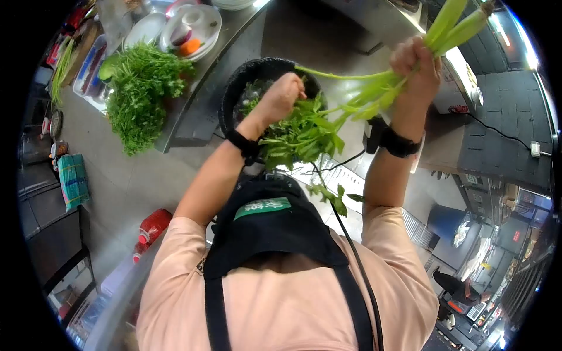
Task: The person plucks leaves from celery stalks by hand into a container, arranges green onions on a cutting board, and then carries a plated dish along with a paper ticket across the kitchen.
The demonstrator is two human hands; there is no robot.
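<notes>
My right hand [417, 65] is wrapped around a bunch of celery [380, 88], raised at the upper right. The pale root end points up and away, while the leafy tops [307, 131] droop toward the middle. My left hand [281, 98] is closed with its fingers curled, over a black bin [234, 76] beside the leaves. What it holds, if anything, is hidden. Inside the bin are green leaves and what looks like clear plastic. A single leafy sprig [336, 196] hangs lower, in front of my black apron [275, 234].
To the left, a metal counter [231, 47] bears a heap of leafy herbs [143, 88] and stacked white plates [205, 32] with an orange piece on top. A red bag [155, 225] stands on the floor. Black cables run near the bin. A person [462, 289] is at the far lower right.
</notes>
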